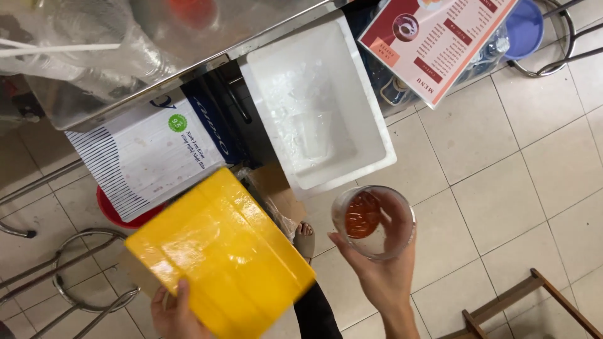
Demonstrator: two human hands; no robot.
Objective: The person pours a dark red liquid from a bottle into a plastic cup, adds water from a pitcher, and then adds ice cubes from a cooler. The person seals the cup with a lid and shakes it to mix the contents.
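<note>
My right hand [383,276] holds a clear plastic cup [375,221] with a reddish-orange liquid or syrup at its bottom, above the tiled floor. My left hand [173,312] grips the near edge of a yellow rectangular lid [217,254], held tilted and lifted away. Just beyond both hands stands an open white foam box [370,119] with ice and a clear plastic bag inside.
A white and blue carton [144,154] lies left of the foam box, over a red basin [116,216]. A steel counter edge [188,69] runs across the top. A printed menu card [433,37], a blue stool [524,28], metal stool frames [81,282] and a wooden frame [534,301] surround the spot.
</note>
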